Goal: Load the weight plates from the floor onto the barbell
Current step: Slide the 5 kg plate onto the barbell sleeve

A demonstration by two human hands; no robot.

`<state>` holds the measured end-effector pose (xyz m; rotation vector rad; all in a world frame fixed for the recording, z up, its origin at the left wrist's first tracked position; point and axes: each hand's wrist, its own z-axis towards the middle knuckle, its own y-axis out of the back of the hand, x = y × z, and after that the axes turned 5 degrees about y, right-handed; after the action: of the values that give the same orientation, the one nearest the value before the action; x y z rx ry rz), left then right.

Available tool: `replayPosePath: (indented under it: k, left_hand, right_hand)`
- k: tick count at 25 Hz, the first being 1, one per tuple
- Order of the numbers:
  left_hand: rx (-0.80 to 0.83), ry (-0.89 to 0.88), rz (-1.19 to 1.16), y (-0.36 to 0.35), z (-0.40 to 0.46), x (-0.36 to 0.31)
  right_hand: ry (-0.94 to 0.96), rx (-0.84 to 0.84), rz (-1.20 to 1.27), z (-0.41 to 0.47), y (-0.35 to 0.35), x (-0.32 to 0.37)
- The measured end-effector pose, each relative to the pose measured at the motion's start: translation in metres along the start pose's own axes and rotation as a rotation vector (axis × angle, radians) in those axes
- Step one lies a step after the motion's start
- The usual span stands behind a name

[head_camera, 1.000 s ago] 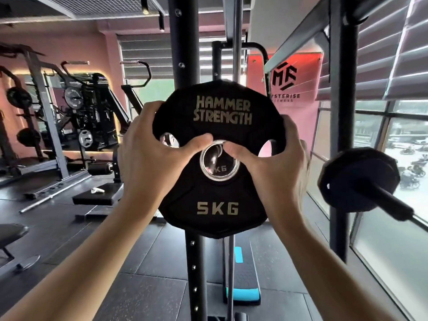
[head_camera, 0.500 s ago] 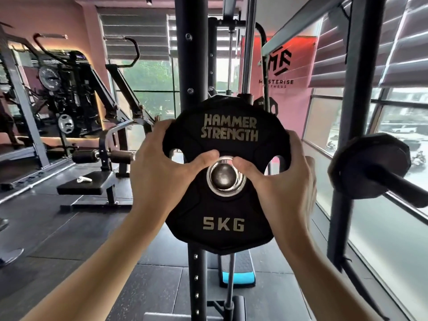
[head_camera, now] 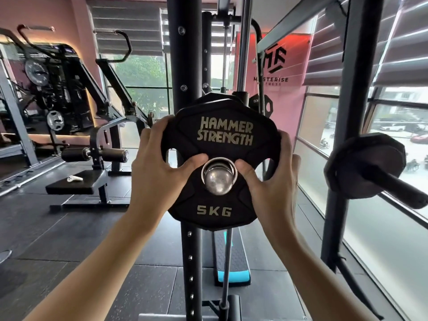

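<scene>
Plate: black 5 kg weight plate (head_camera: pixel 220 158) is standing upright and facing the camera, many-sided rim, matte rubber-like face, pale gold lettering reading "HAMMER STRENGTH" above the bore and "5KG" below it.
Plate bore: a bright metal ring is lining the centre hole; the rounded steel end of the barbell sleeve (head_camera: pixel 218 181) is showing through it, sitting low in the ring.
Plate cut-outs: grip openings are showing left and right of the bore, each partly covered by a hand.
Left hand (head_camera: pixel 155 165): is gripping the plate's left edge, fingers wrapping over the rim, thumb lying across the face and touching the ring's left side.
Right hand (head_camera: pixel 271 179): is gripping the plate's right edge, fingers curling behind the rim, thumb pressing the face just right of the ring.
Rack upright (head_camera: pixel 183 66): black perforated post is rising directly behind the plate.
Second plate (head_camera: pixel 363 165): dark plate is sitting on a black peg, well right of the held plate, beside the window.
Bench (head_camera: pixel 76 185): padded bench is standing far left of the plate, with a small white object (head_camera: pixel 74 179) lying on its pad.
Step platform (head_camera: pixel 231 258): black-and-teal board is lying on the floor below the plate.
</scene>
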<state>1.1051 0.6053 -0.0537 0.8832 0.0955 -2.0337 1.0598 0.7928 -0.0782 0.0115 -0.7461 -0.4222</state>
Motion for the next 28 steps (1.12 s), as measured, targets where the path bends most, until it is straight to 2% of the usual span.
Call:
replayPosePath:
  k: [3, 5, 7, 9, 12, 15, 28]
  left_hand:
    - [0.105, -0.063, 0.089, -0.009, 0.021, 0.004]
    - [0.144, -0.214, 0.246, -0.018, 0.033, 0.008]
    - [0.171, -0.356, 0.401, -0.027, 0.042, 0.011]
    - [0.232, -0.41, 0.462, -0.03, 0.053, 0.013]
    - [0.354, -0.424, 0.553, -0.033, 0.073, 0.018]
    - [0.395, -0.423, 0.647, -0.046, 0.087, 0.025]
    - [0.249, -0.363, 0.638, -0.105, 0.126, 0.071]
  right_hand:
    - [0.137, 0.034, -0.074, 0.02, -0.007, -0.013]
    - [0.274, 0.094, -0.187, 0.036, -0.013, -0.022]
    - [0.327, 0.191, -0.302, 0.05, -0.018, -0.024]
    - [0.344, 0.264, -0.377, 0.062, -0.024, -0.024]
    - [0.316, 0.322, -0.435, 0.074, -0.032, -0.028]
    - [0.305, 0.326, -0.445, 0.085, -0.042, -0.038]
    - [0.281, 0.314, -0.537, 0.134, -0.09, -0.07]
